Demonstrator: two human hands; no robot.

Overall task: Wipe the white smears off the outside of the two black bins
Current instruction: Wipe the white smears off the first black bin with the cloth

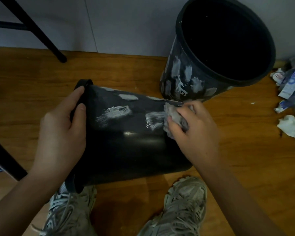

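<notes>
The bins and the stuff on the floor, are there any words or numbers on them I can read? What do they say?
No text here can be read for sure.
Standing bin: a white scrawled mark among the smears, not clear enough to read.
Blue and white boxes on the floor: printing is there, but too small and blurred.
Lying bin: only white smears, no words.
Shoes: no readable label.

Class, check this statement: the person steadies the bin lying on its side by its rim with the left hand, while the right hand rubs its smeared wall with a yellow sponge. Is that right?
Not quite. In the head view the right hand rubs with a crumpled whitish tissue, not a yellow sponge. The rest holds: the left hand grips the rim of the lying bin.
</notes>
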